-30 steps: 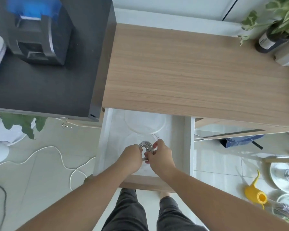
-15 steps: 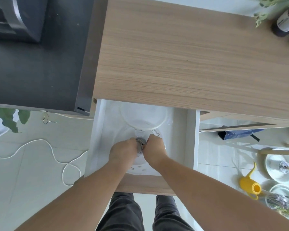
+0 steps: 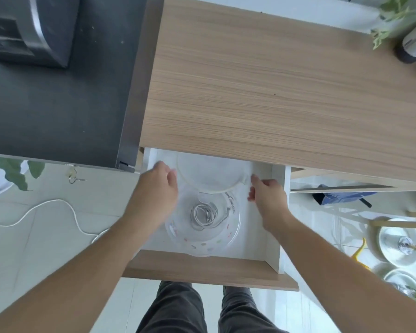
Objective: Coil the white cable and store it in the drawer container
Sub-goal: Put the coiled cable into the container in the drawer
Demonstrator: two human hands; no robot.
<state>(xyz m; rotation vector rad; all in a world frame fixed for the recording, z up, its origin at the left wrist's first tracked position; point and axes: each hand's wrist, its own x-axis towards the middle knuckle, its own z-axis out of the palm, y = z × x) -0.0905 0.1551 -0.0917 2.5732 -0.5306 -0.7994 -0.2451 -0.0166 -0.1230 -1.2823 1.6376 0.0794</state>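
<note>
The white cable [image 3: 203, 213] lies coiled in the middle of a clear round container [image 3: 202, 248], which sits in the open white drawer [image 3: 271, 236]. Neither hand touches the cable. Behind the container a clear round lid [image 3: 209, 171] lies flat, partly under the cabinet top. My left hand [image 3: 157, 188] is at the lid's left edge and my right hand [image 3: 268, 194] at its right edge. The fingers of both hands are apart, with the fingertips at the rim. I cannot tell whether they grip it.
A wooden cabinet top [image 3: 274, 92] overhangs the back of the drawer. A black surface [image 3: 58, 104] with a dark machine stands to the left. Another white cord [image 3: 58, 205] trails on the tiled floor. A yellow watering can [image 3: 359, 251] and glass items stand at the right.
Both hands held the coiled cable together over the container; now the coil lies in the container, and the hands have let go and spread apart to the lid's two sides.
</note>
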